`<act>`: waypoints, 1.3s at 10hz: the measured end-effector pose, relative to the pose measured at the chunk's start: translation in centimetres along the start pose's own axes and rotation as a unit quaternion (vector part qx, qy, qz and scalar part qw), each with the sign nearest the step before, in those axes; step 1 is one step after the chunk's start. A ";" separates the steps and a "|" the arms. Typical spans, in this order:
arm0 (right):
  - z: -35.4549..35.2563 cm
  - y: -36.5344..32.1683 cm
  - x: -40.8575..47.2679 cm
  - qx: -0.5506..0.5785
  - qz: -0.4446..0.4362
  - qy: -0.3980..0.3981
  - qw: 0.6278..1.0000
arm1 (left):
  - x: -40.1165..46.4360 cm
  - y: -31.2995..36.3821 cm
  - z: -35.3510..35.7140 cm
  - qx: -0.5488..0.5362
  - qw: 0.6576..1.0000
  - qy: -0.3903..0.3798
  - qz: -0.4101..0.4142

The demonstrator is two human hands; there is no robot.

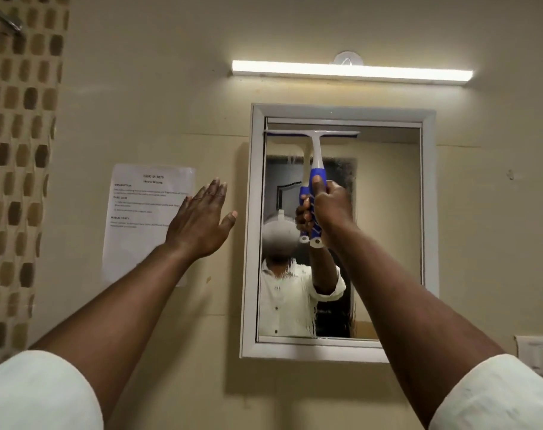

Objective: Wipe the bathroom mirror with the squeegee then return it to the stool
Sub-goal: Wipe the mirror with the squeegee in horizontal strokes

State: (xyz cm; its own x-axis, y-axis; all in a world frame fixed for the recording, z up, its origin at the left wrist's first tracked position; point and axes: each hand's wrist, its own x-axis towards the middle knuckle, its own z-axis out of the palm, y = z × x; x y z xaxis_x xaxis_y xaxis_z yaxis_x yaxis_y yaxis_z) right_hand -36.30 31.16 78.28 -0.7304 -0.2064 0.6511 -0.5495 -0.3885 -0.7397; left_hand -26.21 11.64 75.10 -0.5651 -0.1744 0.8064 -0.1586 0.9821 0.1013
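A white-framed mirror [388, 212] hangs on the beige wall. The squeegee [315, 150] is white with a blue handle; its blade lies flat against the glass along the top left of the mirror. My right hand [329, 206] is closed around the blue handle, arm stretched upward. My left hand [202, 221] is raised flat and open beside the mirror's left frame, over a sheet of paper, holding nothing. Water streaks and mist show on the lower glass. The stool is out of view.
A lit tube light [351, 71] runs above the mirror. A printed paper sheet [140, 212] is taped to the wall on the left. Brown mosaic tiles [19, 150] cover the far left wall. A white switch plate [540, 355] sits at the right edge.
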 end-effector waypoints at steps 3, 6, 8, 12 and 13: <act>-0.1 3.0 -2.0 -0.028 -0.003 0.011 1.000 | -2.1 -0.1 0.7 0.008 1.000 -0.023 -0.008; -0.7 6.7 -6.5 -0.035 0.043 0.016 0.998 | -4.4 0.9 2.4 -0.010 0.999 -0.034 0.000; -1.2 9.4 -9.3 -0.059 0.053 0.021 0.997 | -6.9 1.0 5.0 -0.011 0.998 -0.061 0.010; -3.0 15.5 -15.7 -0.081 0.097 0.014 0.992 | -13.6 -1.3 9.3 -0.023 0.992 -0.120 -0.033; -3.4 17.0 -17.6 -0.086 0.105 0.009 0.991 | -15.0 -1.5 10.1 -0.026 0.990 -0.131 -0.047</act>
State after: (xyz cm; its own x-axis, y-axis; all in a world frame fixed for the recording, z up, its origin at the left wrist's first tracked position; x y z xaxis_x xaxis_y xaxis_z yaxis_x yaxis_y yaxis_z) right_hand -34.22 31.26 53.65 -0.8417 -0.2503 0.4785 -0.4451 -0.1801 -0.8772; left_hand -25.66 12.02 57.03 -0.7419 -0.2716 0.6130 -0.1832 0.9616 0.2042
